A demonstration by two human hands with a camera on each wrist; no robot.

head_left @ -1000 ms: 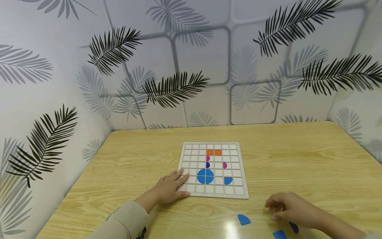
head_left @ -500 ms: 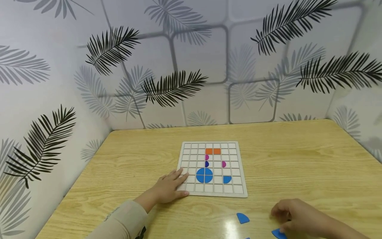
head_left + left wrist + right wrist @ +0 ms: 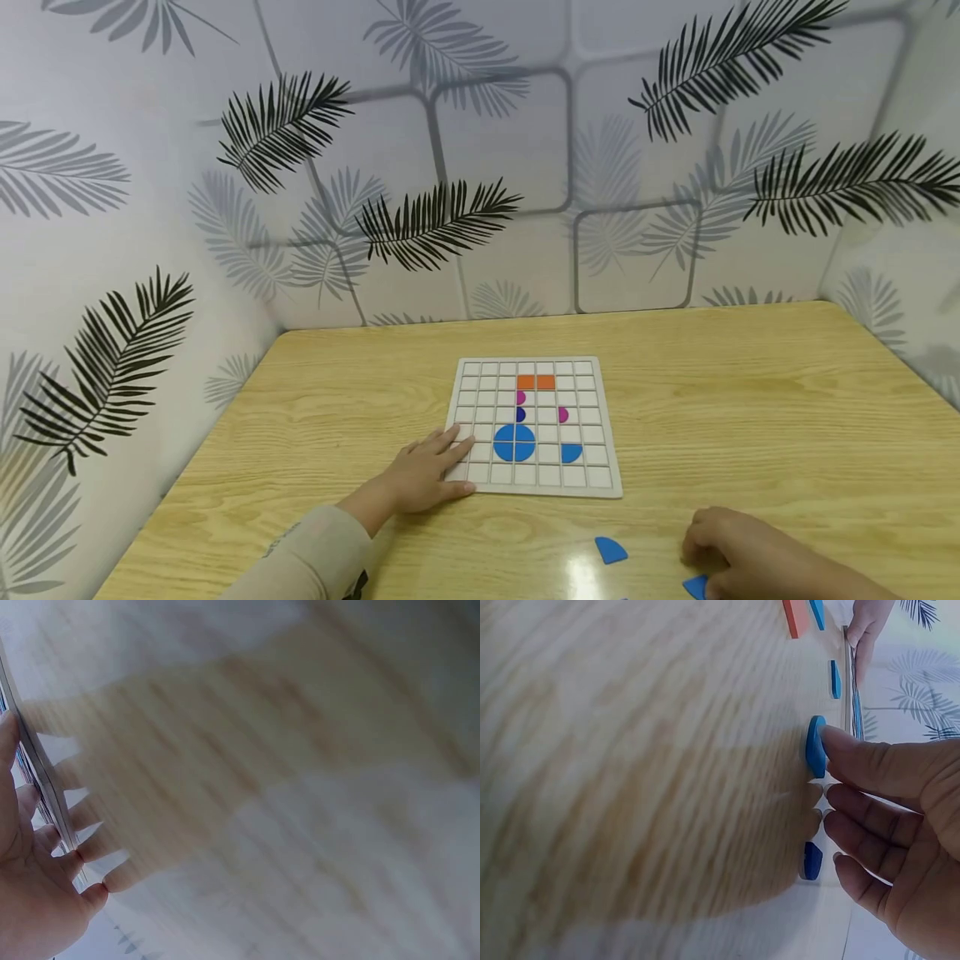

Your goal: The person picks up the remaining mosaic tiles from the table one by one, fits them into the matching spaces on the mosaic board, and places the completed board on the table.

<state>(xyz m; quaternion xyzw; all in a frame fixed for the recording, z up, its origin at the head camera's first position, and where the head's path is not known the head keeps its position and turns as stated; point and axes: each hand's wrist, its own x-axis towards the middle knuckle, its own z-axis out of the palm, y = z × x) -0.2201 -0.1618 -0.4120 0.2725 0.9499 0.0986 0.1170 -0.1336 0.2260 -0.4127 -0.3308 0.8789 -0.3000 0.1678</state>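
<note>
My left hand (image 3: 427,471) lies with spread fingers on the left edge of a white gridded board (image 3: 585,478). The board carries orange squares (image 3: 536,382), pink and dark blue half-rounds, a blue circle made of quarter pieces (image 3: 514,442), and a separate blue quarter piece (image 3: 572,452). To the board's lower right, my right hand (image 3: 738,542) is low over the table. In the right wrist view its thumb touches a blue quarter-circle piece (image 3: 814,748) on the table, while the loosely bent fingers reach down beside it. A dark blue piece (image 3: 812,861) lies near those fingers.
Another blue quarter piece (image 3: 611,550) lies on the wooden table (image 3: 360,375) between board and right hand. In the right wrist view, an orange piece (image 3: 795,618) and more blue pieces (image 3: 834,679) lie farther off. A leaf-patterned wall (image 3: 517,258) stands behind the table.
My right hand has moved slightly right and down, onto the blue quarter-circle piece. It now covers the dark blue piece in the head view. My left hand stays on the board.
</note>
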